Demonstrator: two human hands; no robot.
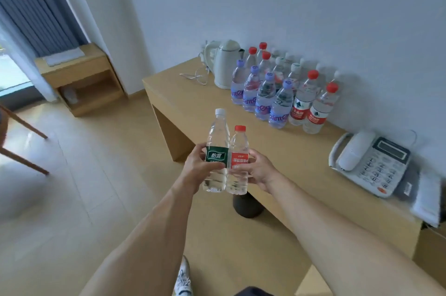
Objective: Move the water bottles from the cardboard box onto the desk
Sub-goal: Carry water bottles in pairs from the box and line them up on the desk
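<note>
My left hand (198, 165) grips a tall water bottle with a white cap and green label (217, 151). Right beside it, my right hand (255, 170) grips a shorter bottle with a red cap and red label (239, 160). The two bottles are upright, touching side by side, held in the air just in front of the wooden desk's (193, 95) front edge. On the desk by the wall stands a cluster of several water bottles (282, 93) with purple, red and white caps. The cardboard box is out of view.
A white electric kettle (225, 66) with its cord stands left of the bottle cluster. A white desk phone (371, 163) and papers lie at the desk's right. A wooden nightstand (82, 78) sits by the curtain, chair legs at the far left, a dark round object (247, 206) under the desk.
</note>
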